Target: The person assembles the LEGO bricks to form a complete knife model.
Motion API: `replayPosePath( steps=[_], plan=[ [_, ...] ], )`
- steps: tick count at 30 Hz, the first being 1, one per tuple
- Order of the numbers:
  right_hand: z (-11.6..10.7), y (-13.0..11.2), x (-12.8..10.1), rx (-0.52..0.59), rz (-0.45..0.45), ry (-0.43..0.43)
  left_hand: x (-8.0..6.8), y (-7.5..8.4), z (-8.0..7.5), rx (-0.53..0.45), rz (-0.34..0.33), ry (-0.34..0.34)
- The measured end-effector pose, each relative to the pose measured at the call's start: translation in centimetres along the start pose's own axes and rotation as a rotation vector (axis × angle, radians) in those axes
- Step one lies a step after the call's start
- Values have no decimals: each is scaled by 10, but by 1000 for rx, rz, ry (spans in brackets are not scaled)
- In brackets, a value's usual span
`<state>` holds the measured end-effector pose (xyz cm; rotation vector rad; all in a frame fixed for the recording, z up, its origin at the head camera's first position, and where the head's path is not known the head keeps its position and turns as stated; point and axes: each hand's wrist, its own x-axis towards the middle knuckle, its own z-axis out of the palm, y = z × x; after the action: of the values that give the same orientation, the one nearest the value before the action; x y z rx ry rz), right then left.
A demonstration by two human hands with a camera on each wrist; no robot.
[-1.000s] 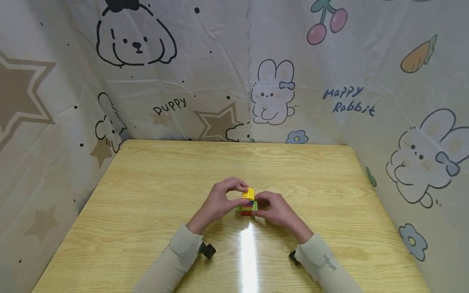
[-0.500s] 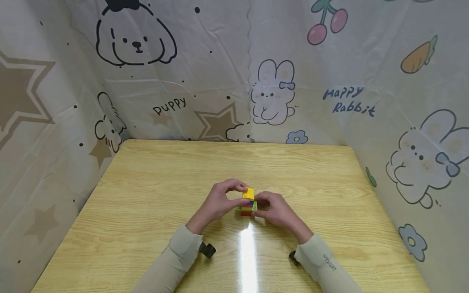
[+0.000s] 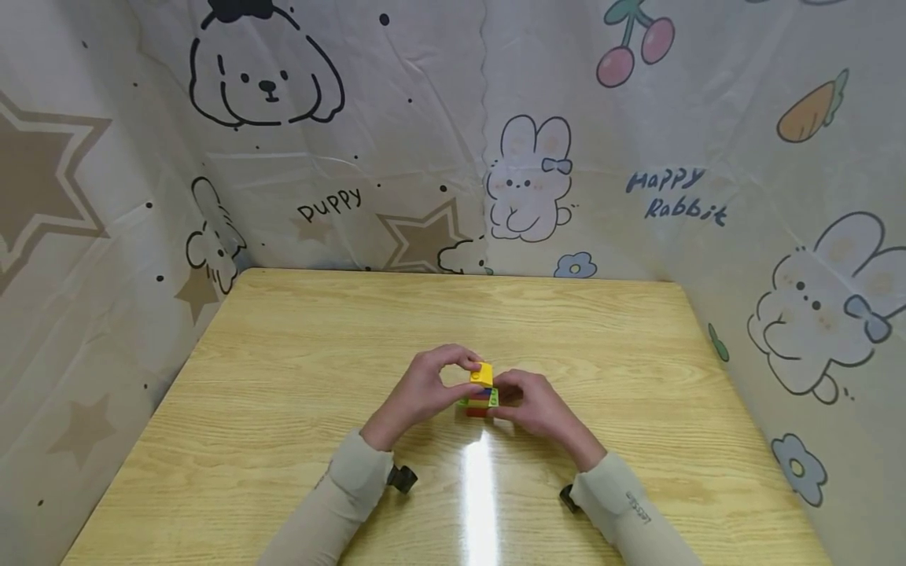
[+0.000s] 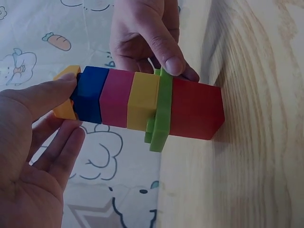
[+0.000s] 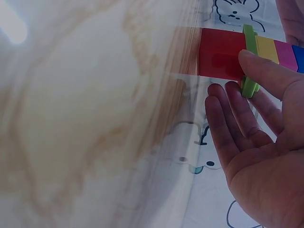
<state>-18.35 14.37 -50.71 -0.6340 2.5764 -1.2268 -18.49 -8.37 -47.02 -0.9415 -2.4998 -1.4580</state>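
A tower of toy building bricks stands upright on the table: a red brick (image 4: 195, 109) at the base, then a green plate (image 4: 162, 118) that juts out, a yellow brick (image 4: 143, 99), a pink brick (image 4: 116, 98) and a blue brick (image 4: 92, 94). On top sits a sloped yellow brick (image 3: 482, 374), slightly tilted against the blue one in the left wrist view. My left hand (image 3: 425, 387) pinches this top brick between thumb and fingers. Low on the tower, my right hand (image 3: 532, 402) holds the red brick and green plate, thumb (image 5: 266, 69) on the near side, fingers on the other.
The wooden table (image 3: 318, 330) runs back to a printed curtain (image 3: 425, 157) that encloses it on the back and both sides. A glare streak lies on the tabletop in front of the tower. A small black device (image 3: 403, 479) is worn at each sleeve cuff.
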Motion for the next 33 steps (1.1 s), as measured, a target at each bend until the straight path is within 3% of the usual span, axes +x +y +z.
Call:
replayPosePath(
  steps=[12,16,23,33],
  plan=[
    [4,6,0,11,-18,7,0,-2,1,95,132,4],
    [5,4,0,26,-27,13,-3,-7,3,26,84,26],
    [8,6,-3,10,-16,-8,-11,-10,11,-106,-91,25],
    [2,7,1,0,-35,-5,-8,12,12,-327,-140,58]
  ],
)
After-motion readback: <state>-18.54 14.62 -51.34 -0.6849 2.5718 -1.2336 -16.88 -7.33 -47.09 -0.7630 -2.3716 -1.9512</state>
